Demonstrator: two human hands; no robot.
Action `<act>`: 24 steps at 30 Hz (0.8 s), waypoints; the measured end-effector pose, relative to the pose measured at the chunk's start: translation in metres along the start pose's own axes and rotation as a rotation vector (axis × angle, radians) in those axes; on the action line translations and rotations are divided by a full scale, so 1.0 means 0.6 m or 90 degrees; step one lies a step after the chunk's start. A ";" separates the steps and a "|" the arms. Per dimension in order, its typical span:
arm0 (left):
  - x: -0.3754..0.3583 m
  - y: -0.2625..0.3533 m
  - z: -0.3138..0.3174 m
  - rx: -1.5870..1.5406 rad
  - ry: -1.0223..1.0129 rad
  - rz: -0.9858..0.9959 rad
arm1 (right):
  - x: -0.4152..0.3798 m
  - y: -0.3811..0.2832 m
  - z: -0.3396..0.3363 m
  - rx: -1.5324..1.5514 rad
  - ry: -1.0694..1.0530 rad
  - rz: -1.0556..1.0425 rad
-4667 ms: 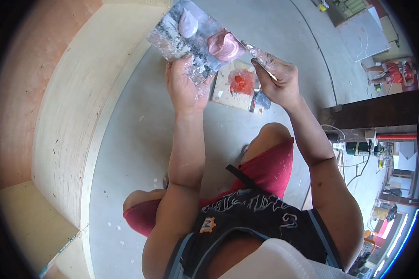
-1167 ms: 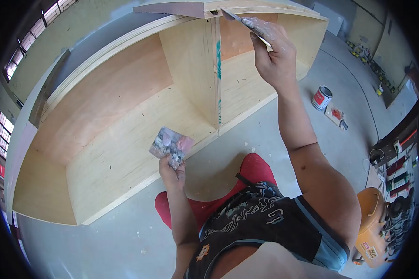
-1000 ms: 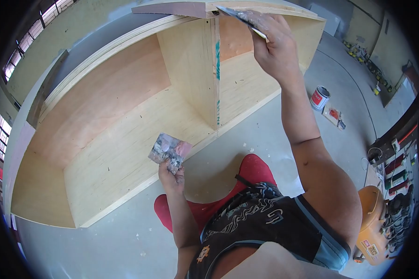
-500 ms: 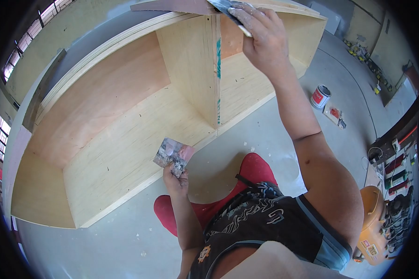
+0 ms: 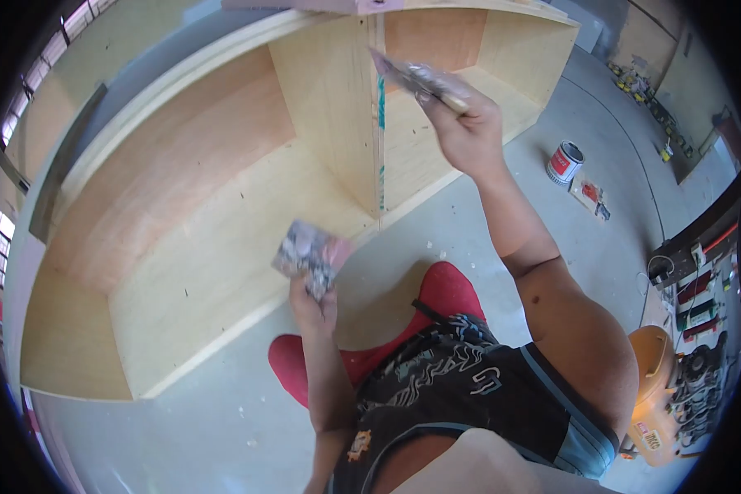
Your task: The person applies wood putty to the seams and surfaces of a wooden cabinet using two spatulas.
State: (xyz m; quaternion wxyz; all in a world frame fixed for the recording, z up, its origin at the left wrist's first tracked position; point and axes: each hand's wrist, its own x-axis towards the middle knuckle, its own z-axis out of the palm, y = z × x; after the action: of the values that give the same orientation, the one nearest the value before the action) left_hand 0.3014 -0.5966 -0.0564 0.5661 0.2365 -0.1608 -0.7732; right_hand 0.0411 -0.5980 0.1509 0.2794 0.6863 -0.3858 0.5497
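My right hand (image 5: pixel 473 130) is closed around the handle of a putty knife (image 5: pixel 420 80), whose smeared blade points up and left in front of the cabinet's upright divider. Lower down, my left hand (image 5: pixel 313 305) grips a small square putty board (image 5: pixel 307 250) spotted with grey and pink filler. That board is held over the front edge of a long curved plywood cabinet (image 5: pixel 247 214), which lies with its open compartments facing me. Green marks run along the edge of the divider (image 5: pixel 381 140). Motion blurs both tools slightly.
On the floor to the right stands an open can (image 5: pixel 566 162) with a red and white label, beside a stained scraper or board (image 5: pixel 590 198). A yellow machine (image 5: pixel 654 395) is at the lower right. Tools and bottles (image 5: pixel 700 313) line the right edge.
My right hand has come down and toward me from the cabinet's top edge, bringing the putty knife along. My left hand with the putty board has shifted only slightly.
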 end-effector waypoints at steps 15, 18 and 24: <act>-0.039 0.042 0.185 -0.017 -0.130 0.142 | -0.138 -0.028 -0.040 0.192 -0.313 0.004; -0.040 0.047 0.189 0.041 -0.094 0.169 | -0.133 -0.021 -0.062 0.160 -0.276 0.073; -0.031 0.027 0.197 0.149 -0.090 0.259 | -0.092 -0.035 -0.094 0.103 -0.302 -0.013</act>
State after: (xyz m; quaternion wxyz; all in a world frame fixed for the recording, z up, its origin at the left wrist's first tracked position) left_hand 0.2543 -0.5865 0.0545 0.6659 0.2088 -0.3328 -0.6342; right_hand 0.0231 -0.5287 0.1119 0.1303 0.8201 -0.3886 0.3993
